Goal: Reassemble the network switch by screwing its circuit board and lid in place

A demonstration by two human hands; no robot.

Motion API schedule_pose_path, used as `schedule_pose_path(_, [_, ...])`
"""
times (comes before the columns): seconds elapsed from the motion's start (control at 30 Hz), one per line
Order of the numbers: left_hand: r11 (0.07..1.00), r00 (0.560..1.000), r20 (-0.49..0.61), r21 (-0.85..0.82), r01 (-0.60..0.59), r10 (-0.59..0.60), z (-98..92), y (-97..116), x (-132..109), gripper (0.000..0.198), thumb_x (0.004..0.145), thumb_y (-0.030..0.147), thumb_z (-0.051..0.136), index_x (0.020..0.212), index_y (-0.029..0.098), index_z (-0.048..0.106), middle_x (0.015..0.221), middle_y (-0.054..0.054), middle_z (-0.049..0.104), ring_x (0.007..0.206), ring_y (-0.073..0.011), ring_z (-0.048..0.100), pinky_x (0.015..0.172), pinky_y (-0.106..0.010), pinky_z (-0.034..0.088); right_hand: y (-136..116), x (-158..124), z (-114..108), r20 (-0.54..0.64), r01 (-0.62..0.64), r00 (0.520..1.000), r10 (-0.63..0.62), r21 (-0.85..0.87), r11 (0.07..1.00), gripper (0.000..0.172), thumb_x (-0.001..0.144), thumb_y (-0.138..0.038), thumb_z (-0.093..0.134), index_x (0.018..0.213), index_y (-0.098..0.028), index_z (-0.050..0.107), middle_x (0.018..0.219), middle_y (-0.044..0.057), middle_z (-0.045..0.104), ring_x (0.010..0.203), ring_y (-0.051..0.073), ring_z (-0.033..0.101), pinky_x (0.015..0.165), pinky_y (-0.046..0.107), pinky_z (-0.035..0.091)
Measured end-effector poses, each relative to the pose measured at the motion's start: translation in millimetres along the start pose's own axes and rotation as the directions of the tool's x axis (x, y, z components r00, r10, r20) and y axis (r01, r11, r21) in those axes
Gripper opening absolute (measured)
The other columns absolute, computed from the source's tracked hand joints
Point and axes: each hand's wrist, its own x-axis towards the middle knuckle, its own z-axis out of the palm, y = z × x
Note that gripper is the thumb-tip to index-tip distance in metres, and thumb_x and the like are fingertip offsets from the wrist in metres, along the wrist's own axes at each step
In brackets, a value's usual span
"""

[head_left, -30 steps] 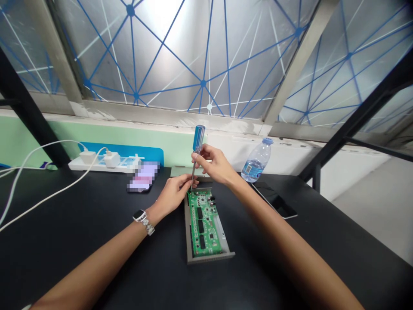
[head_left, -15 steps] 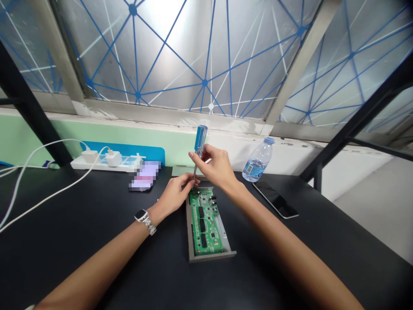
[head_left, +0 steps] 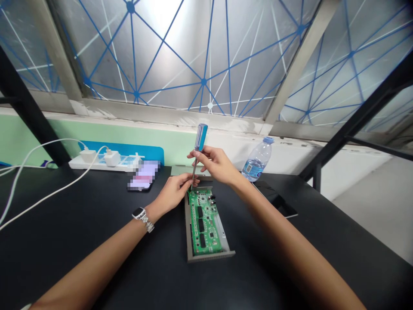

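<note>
A green circuit board (head_left: 209, 234) lies in a grey metal casing (head_left: 189, 232) on the black table. Near its far left corner, a screwdriver (head_left: 201, 137) with a blue and clear handle stands almost upright, tip down. My right hand (head_left: 217, 163) pinches it at the lower handle and upper shaft. My left hand (head_left: 174, 189) is at the same corner, thumb and fingers closed around the lower shaft close to the tip. Whatever sits under the tip is too small to make out.
A flat grey metal piece (head_left: 180, 170) lies behind the casing. To the left are a white power strip (head_left: 125, 163) with cables and a phone with a blurred screen (head_left: 145, 176). On the right stand a water bottle (head_left: 254, 163) and, lying flat, a dark phone (head_left: 274, 198).
My right fingers have shifted on the screwdriver, and its handle has turned, showing a different blue stripe. My left hand keeps its place at the corner.
</note>
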Motion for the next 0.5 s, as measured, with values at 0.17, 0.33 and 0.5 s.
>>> schedule_pose_path(0.17, [0.998, 0.999, -0.038, 0.059, -0.005, 0.007, -1.1, 3.5, -0.9, 0.03, 0.096, 0.029, 0.054, 0.117, 0.015, 0.071, 0.111, -0.011, 0.076, 0.103, -0.0257, 0.071, 0.093, -0.037, 0.055, 5.5, -3.4, 3.0, -0.067, -0.071, 0.995, 0.067, -0.058, 0.996, 0.032, 0.08, -0.044, 0.073, 0.085, -0.015, 0.063, 0.083, 0.008, 0.071, 0.074, 0.02, 0.07, 0.06, 0.029, 0.057])
schedule_pose_path(0.33, [0.999, 0.998, -0.062, 0.036, -0.007, 0.01, 0.0, 5.9, -1.1, 0.03, 0.094, 0.027, 0.057, 0.117, 0.016, 0.073, 0.112, -0.009, 0.076, 0.102, -0.0257, 0.072, 0.091, -0.036, 0.056, 8.6, -5.6, 4.5, -0.043, -0.138, 0.989, 0.139, 0.024, 0.99, 0.025, 0.082, -0.038, 0.072, 0.076, -0.016, 0.062, 0.064, 0.005, 0.069, 0.063, 0.019, 0.071, 0.063, 0.031, 0.059])
schedule_pose_path(0.5, [0.999, 0.994, -0.105, 0.048, 0.002, 0.003, 1.1, 4.6, -0.6, 0.028, 0.092, 0.03, 0.061, 0.112, 0.016, 0.075, 0.11, -0.008, 0.077, 0.102, -0.0264, 0.072, 0.091, -0.036, 0.056, 6.4, -5.5, 6.9, -0.052, -0.173, 0.982, 0.179, 0.094, 0.98, 0.021, 0.076, -0.03, 0.076, 0.083, -0.016, 0.061, 0.067, 0.004, 0.07, 0.06, 0.019, 0.071, 0.056, 0.03, 0.06])
